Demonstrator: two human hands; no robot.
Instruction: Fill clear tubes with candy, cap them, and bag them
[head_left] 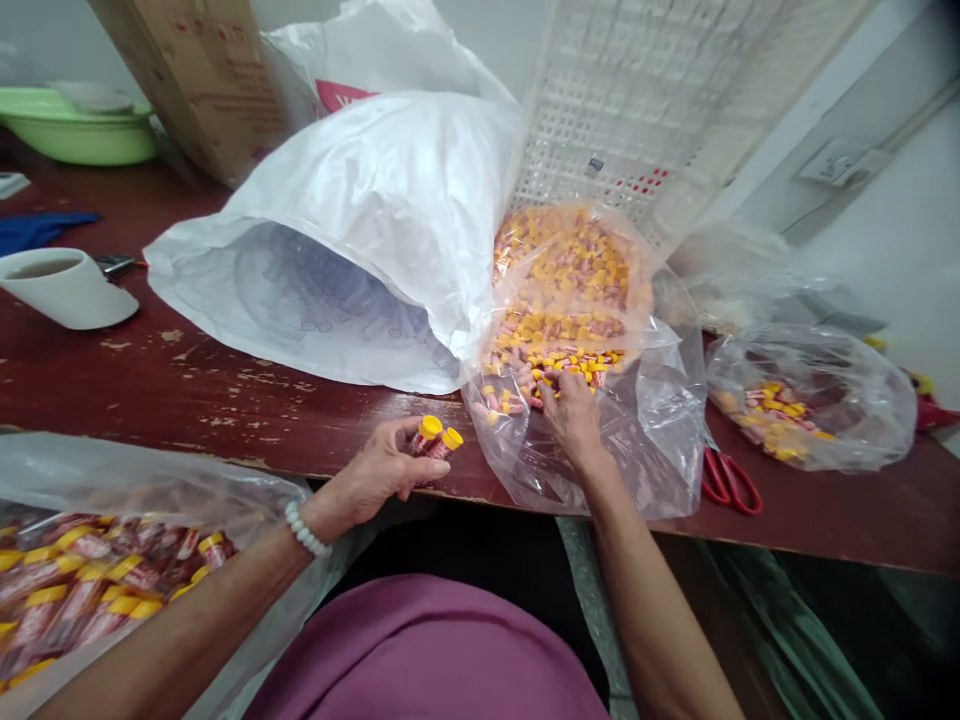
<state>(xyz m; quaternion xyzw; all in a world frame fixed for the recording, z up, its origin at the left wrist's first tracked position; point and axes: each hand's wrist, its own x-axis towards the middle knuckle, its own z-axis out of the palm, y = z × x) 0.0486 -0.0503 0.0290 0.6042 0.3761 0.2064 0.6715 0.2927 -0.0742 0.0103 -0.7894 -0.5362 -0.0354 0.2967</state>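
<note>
My left hand, a beaded bracelet at its wrist, holds two small tubes with yellow caps and reddish labels, just above the table's front edge. My right hand reaches into the mouth of a large clear plastic bag full of similar yellow-capped tubes. Its fingers are bent among the tubes; whether they grip one is hidden. A white sack lies beside that bag, its dark mouth facing me. At the lower left, another clear bag holds many yellow-capped tubes.
The worn red table bears red-handled scissors, a smaller bag of tubes at the right and a white cup at the left. Behind stand a green basin, a cardboard box and a white plastic crate.
</note>
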